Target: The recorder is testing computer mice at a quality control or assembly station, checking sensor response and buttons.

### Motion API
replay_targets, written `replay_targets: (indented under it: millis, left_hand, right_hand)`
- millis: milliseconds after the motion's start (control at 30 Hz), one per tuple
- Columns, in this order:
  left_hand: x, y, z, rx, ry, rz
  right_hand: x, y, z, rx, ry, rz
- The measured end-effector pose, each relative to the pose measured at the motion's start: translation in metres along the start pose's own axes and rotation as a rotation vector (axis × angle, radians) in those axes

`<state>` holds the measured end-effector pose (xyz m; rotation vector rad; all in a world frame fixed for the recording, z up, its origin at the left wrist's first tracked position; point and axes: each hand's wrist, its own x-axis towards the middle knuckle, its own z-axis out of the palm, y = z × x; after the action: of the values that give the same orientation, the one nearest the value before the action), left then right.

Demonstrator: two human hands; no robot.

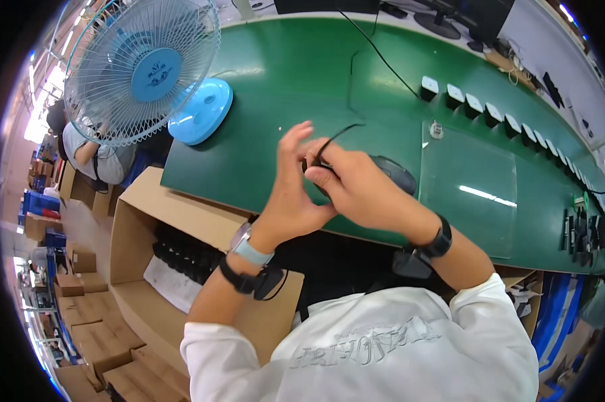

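Above the near edge of the green table my two hands meet around a small black item, mostly hidden by fingers. From it a thin black cord (pixel 339 135) curves up and right. The fingers and thumb of my right hand (pixel 366 191) close on the cord and item. My left hand (pixel 285 194) curls around the item's left side, its fingers pointing up and its thumb reaching under my right hand. Just behind my right hand a dark rounded object (pixel 394 174), resembling a computer mouse, lies on the table.
A blue fan (pixel 156 75) stands at the table's left. Below it, an open cardboard box (pixel 131 261) holds black items. A clear sheet (pixel 470 194) lies on the table (pixel 282 74) at right, near a row of black-and-white blocks (pixel 473 104). Another person (pixel 105 157) sits far left.
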<state>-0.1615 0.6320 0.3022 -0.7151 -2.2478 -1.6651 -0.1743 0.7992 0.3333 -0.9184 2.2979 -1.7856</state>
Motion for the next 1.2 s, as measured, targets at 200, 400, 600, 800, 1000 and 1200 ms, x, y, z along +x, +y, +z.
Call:
replay_targets:
  millis: [200, 400, 600, 800, 1000, 1200]
  left_hand:
    - [-0.023, -0.019, 0.024, -0.138, -0.013, 0.009]
    - [-0.041, -0.028, 0.01, -0.363, 0.08, -0.131]
    - [-0.05, -0.028, -0.005, -0.128, 0.135, -0.135]
    - [-0.053, -0.019, -0.005, 0.008, 0.112, -0.225]
    - [-0.054, -0.015, 0.003, 0.112, 0.158, -0.286]
    - [-0.052, -0.014, 0.005, 0.267, 0.226, -0.206]
  right_hand:
    - [-0.026, -0.005, 0.024, 0.12, 0.19, 0.125]
    - [-0.029, 0.003, 0.015, 0.325, 0.588, 0.099]
    - [-0.047, 0.017, 0.028, 0.621, 0.371, 0.194]
    - [-0.04, 0.029, 0.045, 0.485, 0.403, 0.217]
    - [-0.038, 0.033, 0.052, 0.259, 0.451, 0.192]
    - [-0.033, 0.036, 0.065, 0.088, 0.525, 0.059]
